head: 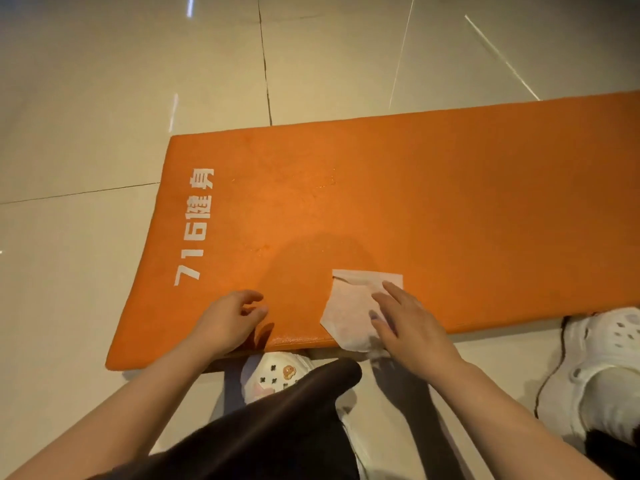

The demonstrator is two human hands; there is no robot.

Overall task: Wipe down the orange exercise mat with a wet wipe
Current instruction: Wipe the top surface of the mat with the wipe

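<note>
Mat: the orange exercise mat point(415, 202) lies flat on the tiled floor point(104, 98), white lettering point(194, 226) near its left end.
Wipe: the wet wipe point(349, 306) is spread on the mat's near edge — one corner hangs over it.
Right hand point(408, 327): fingers straight, pressing the wipe down.
Left hand point(228, 320): loosely curled, holding nothing — at the mat's near edge.
Feet: white clogs point(277, 372) just beside the mat.

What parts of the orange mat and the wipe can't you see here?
- Orange mat, head view: its right end is cut off by the picture edge.
- Wet wipe: its right part is hidden under the right hand.
- Mat's near edge: partly hidden by the left hand.
</note>
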